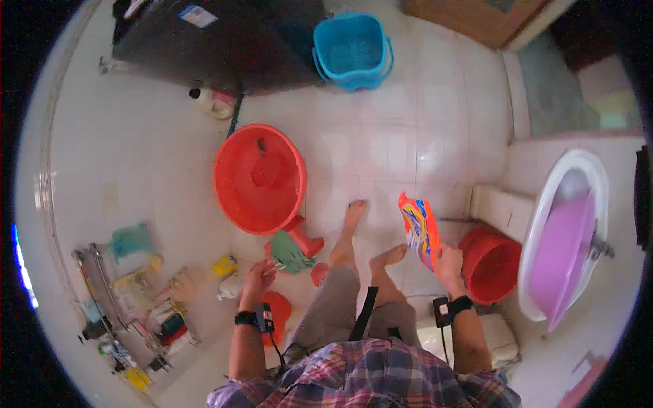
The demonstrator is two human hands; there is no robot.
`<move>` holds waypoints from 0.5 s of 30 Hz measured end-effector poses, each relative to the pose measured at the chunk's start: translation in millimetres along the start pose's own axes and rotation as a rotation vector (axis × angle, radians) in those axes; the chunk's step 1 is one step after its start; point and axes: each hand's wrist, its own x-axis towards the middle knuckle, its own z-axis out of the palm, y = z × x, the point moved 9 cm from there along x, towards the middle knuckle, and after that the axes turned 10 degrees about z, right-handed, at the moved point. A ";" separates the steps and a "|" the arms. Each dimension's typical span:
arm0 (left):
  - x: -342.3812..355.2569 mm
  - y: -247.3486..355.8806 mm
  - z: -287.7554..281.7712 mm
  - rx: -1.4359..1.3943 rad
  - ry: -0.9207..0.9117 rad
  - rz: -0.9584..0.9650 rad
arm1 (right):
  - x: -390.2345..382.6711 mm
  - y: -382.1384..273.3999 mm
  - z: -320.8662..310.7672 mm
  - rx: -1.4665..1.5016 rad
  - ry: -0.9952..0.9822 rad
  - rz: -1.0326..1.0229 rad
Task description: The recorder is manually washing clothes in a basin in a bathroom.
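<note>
My right hand (446, 262) grips an orange, blue and yellow plastic packet (420, 228) by its lower end and holds it upright beside my right leg. My left hand (257, 277) is closed near a green cloth (292, 253), with something small and pale at its fingertips that I cannot make out. A large red basin (239, 185) is on the floor ahead to the left, beside a red plastic stool (307, 241). A red bucket (491, 272) stands to the right of the packet.
A blue bucket (349, 47) stands beyond, beside a dark cabinet (231, 44) and a pale jug (216, 105). At right, a white washbasin (588, 163) holds a purple basin (558, 258). Wall racks (129, 319) with toiletries are at left, a toilet (495, 340) behind right, a doorway (544, 81) at upper right.
</note>
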 end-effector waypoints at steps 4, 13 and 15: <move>73.0 86.8 25.4 0.108 -0.008 0.279 | -6.3 -26.0 -18.3 -0.039 -0.042 -0.044; 81.6 432.0 136.0 0.401 0.043 1.235 | -43.3 -136.2 -97.5 -0.020 0.087 0.088; 91.0 506.0 112.5 0.283 0.156 1.279 | -25.0 -155.3 -76.1 0.100 0.132 0.101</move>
